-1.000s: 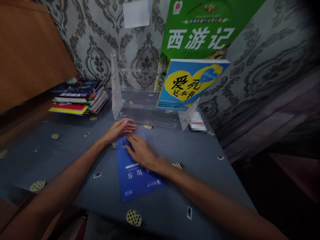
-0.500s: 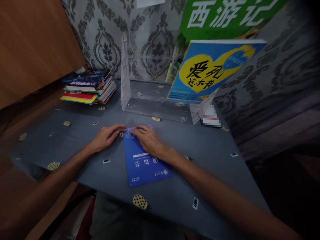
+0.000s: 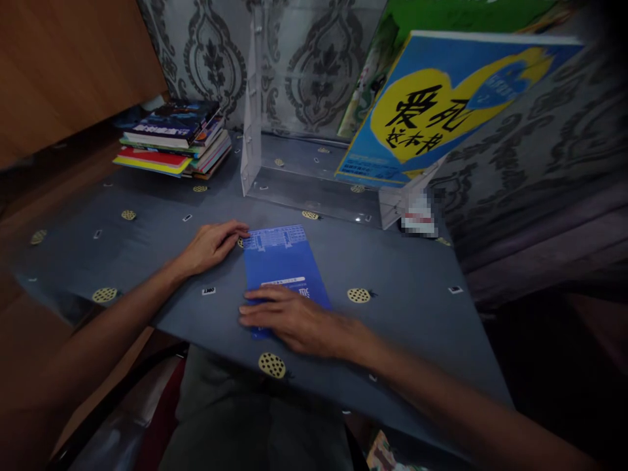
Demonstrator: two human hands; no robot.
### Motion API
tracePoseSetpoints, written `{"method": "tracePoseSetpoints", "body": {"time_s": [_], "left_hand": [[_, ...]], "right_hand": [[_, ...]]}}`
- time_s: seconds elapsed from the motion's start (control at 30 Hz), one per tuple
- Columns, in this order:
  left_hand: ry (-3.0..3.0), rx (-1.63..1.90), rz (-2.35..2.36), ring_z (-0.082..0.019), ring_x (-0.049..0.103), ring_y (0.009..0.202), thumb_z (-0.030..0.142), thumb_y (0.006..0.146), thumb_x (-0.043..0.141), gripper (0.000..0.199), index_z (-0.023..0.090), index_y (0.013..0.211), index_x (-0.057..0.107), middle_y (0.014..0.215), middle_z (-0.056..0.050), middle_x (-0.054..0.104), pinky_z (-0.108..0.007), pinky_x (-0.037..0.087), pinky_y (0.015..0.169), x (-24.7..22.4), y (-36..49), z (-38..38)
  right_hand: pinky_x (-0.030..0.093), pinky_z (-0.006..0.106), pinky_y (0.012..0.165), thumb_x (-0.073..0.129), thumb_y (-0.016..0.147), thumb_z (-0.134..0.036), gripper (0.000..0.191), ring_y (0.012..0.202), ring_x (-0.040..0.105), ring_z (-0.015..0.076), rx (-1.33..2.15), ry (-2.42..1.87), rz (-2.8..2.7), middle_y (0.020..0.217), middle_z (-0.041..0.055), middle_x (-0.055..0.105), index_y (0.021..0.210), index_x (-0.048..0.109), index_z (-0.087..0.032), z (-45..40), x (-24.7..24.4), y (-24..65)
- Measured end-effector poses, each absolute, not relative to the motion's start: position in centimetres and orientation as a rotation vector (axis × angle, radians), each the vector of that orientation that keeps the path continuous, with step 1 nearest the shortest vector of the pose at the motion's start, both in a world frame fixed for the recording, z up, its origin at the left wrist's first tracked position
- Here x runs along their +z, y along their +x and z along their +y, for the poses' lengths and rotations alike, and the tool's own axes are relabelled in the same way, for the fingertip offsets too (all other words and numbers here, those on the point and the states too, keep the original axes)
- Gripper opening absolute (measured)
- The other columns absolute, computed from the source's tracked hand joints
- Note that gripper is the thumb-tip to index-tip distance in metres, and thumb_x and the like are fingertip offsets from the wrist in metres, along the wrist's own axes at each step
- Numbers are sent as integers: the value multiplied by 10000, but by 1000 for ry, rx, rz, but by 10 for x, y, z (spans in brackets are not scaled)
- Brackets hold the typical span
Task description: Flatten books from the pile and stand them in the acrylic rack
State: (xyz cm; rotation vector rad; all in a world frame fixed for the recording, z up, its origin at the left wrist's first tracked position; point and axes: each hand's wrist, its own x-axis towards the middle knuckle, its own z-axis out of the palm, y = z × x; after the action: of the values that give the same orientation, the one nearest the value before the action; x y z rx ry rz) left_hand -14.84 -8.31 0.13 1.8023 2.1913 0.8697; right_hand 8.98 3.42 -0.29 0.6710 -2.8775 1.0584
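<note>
A blue booklet (image 3: 279, 257) with white print lies flat on the cloth-covered table, its lettering upside down to me. My right hand (image 3: 292, 318) rests across its lower part with the fingers stretched out to the left, covering most of the print there. At the booklet's far left corner, my left hand (image 3: 210, 245) lies on the table with its fingers extended and the tips at the corner. Neither hand grips anything.
A clear acrylic book stand (image 3: 314, 196) stands behind the booklet. It holds a blue and yellow book (image 3: 417, 118) and a green book (image 3: 456, 16), both leaning right. A stack of books (image 3: 174, 140) sits at the back left. The patterned tablecloth (image 3: 161, 226) covers the table.
My right hand has slid from the booklet's far end toward me, uncovering the print at the top. My left hand stays by the corner. The camera view has tilted down a little.
</note>
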Motion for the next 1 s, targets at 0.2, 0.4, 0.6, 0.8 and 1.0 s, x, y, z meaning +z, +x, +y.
{"method": "tracePoseSetpoints", "body": {"time_s": [0.2,0.4,0.6,0.8,1.0], "left_hand": [[1810,843,2210,-227,719,1007,385,963,398,383,169,1177,631,1088,-76,777,-347,519,903,4,-146,-83],[1813,827,2214,-230,719,1019,398,955,398,393,172,1179,629,1115,-80,771,-346,520,911,7,-143,-84],[1795,810,2228,-231,721,997,395,953,399,385,183,1179,629,1104,-68,775,-355,522,894,8,-143,-84],[1814,797,2244,-218,722,954,386,947,404,382,181,1163,644,1093,-65,775,-338,520,869,6,-144,-83],[1817,799,2275,-216,721,905,411,943,392,409,174,1136,662,1034,-69,783,-337,517,861,7,-143,-82]], "right_hand": [[356,376,1200,442,981,-87,404,1433,430,136,1326,637,-2809,1427,73,606,1332,609,-198,25,7,115],[315,464,1222,479,1014,-259,439,1471,376,218,1017,225,-2836,1556,135,448,1440,507,-158,79,-8,82],[300,530,1224,440,1023,-284,455,1478,363,247,582,-81,-2888,1550,132,457,1462,475,-170,125,-20,63],[337,545,1205,442,1020,-267,434,1444,421,243,560,-9,-2870,1511,117,509,1442,508,-190,97,-17,116],[434,494,1160,452,1009,-177,384,1327,566,216,590,88,-2744,1335,99,671,1371,581,-175,64,-10,176]]}}
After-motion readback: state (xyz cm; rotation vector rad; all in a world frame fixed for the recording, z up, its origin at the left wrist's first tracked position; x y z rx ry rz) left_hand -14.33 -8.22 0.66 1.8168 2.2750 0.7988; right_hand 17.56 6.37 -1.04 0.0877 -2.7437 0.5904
